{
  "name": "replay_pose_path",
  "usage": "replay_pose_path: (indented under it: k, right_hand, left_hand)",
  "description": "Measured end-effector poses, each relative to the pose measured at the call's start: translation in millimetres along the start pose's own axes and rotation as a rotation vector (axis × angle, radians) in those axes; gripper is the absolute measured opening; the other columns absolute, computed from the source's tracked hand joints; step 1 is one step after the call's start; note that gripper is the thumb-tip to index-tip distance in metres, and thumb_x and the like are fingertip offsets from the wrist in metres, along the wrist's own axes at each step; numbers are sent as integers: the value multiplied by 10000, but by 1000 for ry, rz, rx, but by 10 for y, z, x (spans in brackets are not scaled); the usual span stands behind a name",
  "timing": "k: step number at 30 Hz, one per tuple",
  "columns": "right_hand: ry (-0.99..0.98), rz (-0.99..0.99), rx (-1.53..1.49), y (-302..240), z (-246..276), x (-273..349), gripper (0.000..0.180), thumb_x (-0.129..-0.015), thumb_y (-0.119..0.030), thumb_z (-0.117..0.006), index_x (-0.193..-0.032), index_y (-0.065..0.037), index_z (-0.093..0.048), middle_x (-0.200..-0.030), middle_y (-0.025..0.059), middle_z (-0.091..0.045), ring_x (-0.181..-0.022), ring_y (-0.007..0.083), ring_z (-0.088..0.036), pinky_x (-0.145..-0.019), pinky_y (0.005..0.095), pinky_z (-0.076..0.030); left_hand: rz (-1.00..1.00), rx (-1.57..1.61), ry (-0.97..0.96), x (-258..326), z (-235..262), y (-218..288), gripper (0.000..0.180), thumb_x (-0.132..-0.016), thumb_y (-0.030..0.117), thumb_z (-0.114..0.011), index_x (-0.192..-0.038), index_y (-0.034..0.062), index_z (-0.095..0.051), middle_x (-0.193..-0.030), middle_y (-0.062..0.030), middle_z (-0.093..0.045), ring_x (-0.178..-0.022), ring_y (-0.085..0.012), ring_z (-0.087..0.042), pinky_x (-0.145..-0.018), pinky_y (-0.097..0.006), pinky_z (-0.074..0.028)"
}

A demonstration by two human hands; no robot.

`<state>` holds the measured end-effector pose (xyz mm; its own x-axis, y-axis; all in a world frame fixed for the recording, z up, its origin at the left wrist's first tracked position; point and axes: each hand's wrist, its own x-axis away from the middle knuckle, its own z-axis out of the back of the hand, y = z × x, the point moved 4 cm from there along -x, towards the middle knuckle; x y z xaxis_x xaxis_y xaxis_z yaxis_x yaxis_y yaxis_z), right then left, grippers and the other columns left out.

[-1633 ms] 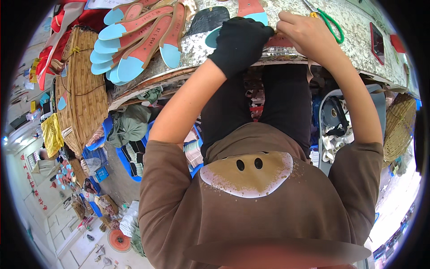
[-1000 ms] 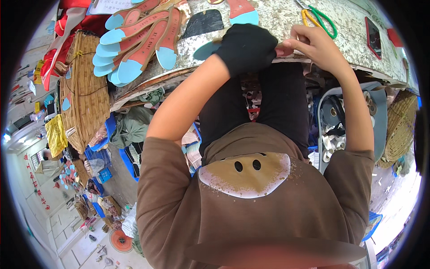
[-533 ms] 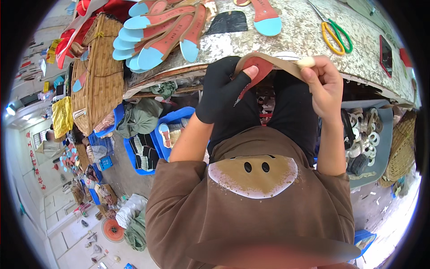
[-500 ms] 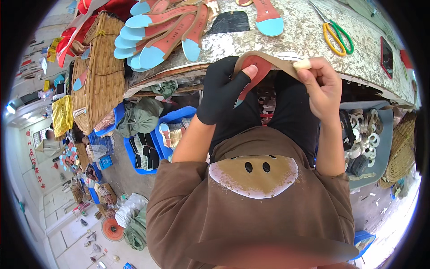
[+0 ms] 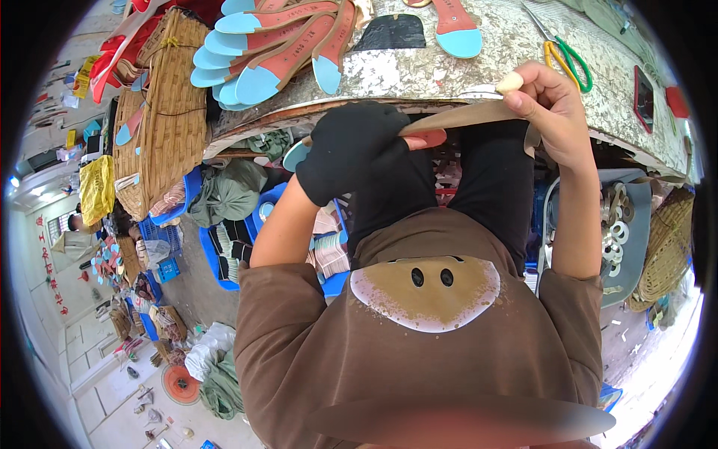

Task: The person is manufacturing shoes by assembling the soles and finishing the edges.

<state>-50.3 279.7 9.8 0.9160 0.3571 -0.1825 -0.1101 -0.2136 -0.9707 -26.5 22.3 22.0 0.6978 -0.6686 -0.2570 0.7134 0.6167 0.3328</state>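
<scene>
Both hands, gloved left [image 5: 351, 150] and bare right [image 5: 550, 112], pinch a tan sole piece [image 5: 464, 117] at upper centre; a woven basket [image 5: 168, 120] holds soles upper left.

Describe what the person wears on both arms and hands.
The left hand wears a black fabric glove that leaves the fingertips bare. The right hand is bare. Both arms have brown sweatshirt sleeves pushed up past the elbows, leaving the forearms uncovered.

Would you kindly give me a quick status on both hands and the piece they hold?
Left hand, black glove, grips the insole at its near end. Right hand, bare, pinches the far end. Insole held off the table, over the lap. Nothing in the way.
</scene>
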Motion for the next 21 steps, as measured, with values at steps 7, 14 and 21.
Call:
replay_pose_path:
  k: [7,14,21]
  right_hand:
    - [52,-171,178,331,-87,249,136,-922,-80,-716,-1008,18,-677,-886,0,-702,-794,22,-608,-712,179,-454]
    - [118,-29,272,259,-361,264,134,-933,-71,-705,-1010,31,-664,-914,27,-713,-822,38,-624,-750,193,-488]
    - [173,55,-61,196,-395,153,123,-936,-80,-715,-1025,-6,-673,-869,-6,-691,-784,11,-593,-711,171,-451]
  left_hand:
    - [257,346,-36,79,-7,-128,270,-882,333,-701,-942,71,-730,-743,-140,-625,-687,-322,-614,-618,-404,-457]
    - [587,850,194,234,-173,-80,243,-934,223,-683,-1015,-4,-721,-774,-52,-663,-710,-103,-572,-646,-298,-455]
    - [587,1090,339,249,-241,-12,282,-954,205,-670,-1110,-28,-696,-894,-24,-696,-809,-76,-592,-719,-269,-486]
